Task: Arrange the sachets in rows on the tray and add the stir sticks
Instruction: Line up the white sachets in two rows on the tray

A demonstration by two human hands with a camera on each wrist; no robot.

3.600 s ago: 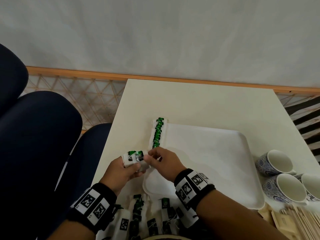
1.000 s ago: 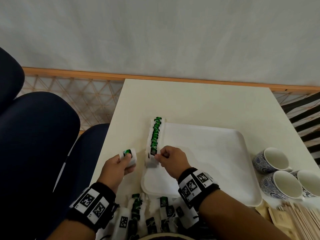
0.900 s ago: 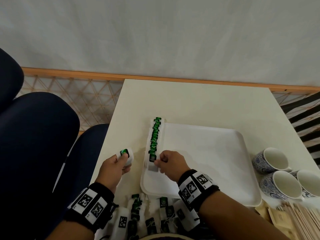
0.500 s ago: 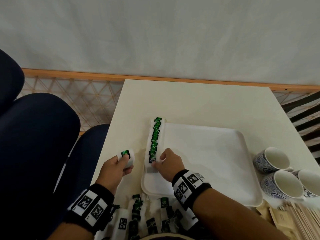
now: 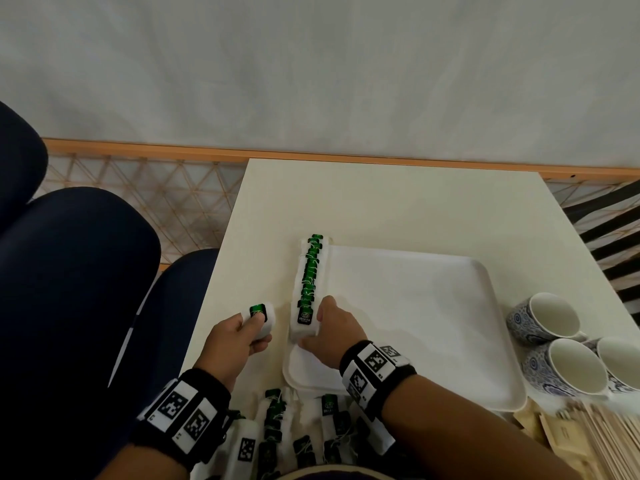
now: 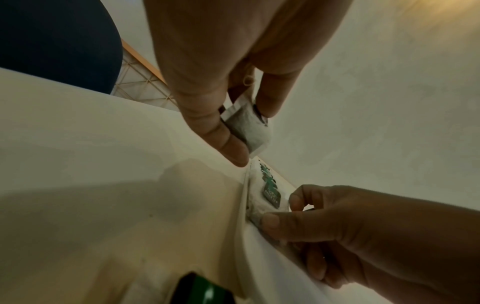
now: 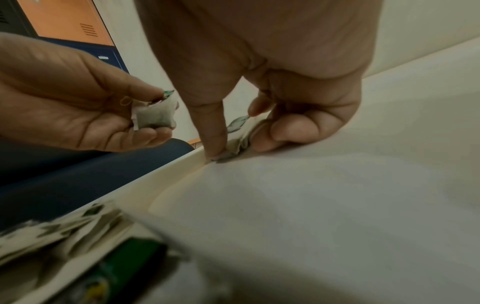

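Note:
A white tray lies on the table with a row of green-tagged sachets along its left edge. My right hand pinches the nearest sachet of that row between thumb and curled fingers, down on the tray floor. Left of the tray, above the table, my left hand grips one more sachet between thumb and fingers; the left wrist view shows this sachet. A loose pile of sachets lies at the near table edge. Wooden stir sticks lie at the near right.
Three blue-patterned cups stand right of the tray. Brown paper packets lie beside the sticks. Dark blue chairs stand left of the table. A wall runs behind the far edge.
My right hand carried a sachet from the left hand to the near end of the row and set it down. The left hand drew back left, keeping one sachet.

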